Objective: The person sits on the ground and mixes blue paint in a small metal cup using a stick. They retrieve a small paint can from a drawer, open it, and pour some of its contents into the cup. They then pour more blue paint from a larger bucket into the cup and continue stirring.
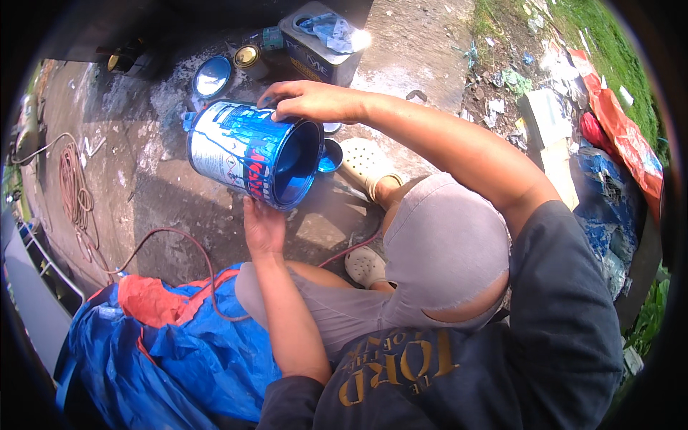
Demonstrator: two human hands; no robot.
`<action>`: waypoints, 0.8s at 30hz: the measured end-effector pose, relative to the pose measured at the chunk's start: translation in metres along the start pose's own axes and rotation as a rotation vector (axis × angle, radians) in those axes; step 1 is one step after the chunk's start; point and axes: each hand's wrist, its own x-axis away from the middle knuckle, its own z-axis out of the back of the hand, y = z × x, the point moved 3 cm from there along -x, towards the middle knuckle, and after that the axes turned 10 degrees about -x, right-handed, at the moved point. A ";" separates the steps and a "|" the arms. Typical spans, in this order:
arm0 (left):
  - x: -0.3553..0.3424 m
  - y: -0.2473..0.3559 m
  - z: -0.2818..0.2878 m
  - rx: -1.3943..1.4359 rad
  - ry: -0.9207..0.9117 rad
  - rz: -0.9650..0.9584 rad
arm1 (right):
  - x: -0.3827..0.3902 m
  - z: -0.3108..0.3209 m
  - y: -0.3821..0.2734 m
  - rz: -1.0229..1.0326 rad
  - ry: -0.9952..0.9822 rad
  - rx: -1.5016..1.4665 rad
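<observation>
I hold a paint can (244, 152), white and blue with drips of blue paint, tipped on its side with the open mouth facing right. My left hand (262, 226) supports it from below. My right hand (308, 102) grips its upper rim. Blue paint coats the inside. Just past the mouth sits a small blue cup (330, 156), partly hidden by the can.
On the concrete ground lie a round can lid (212, 76), a small gold-topped tin (250, 60) and a dark rectangular metal canister (320, 44). A red hose (165, 240) curves over a blue and orange tarp (172, 351). Litter and bags lie at right.
</observation>
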 end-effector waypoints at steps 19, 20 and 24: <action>-0.002 0.001 0.007 -0.064 0.066 -0.051 | 0.013 -0.001 -0.008 0.026 0.006 -0.026; -0.001 0.001 0.006 -0.063 0.064 -0.052 | 0.014 -0.001 -0.008 0.034 0.004 -0.030; -0.001 0.001 0.007 -0.055 0.066 -0.055 | 0.015 0.000 -0.005 0.053 0.016 -0.011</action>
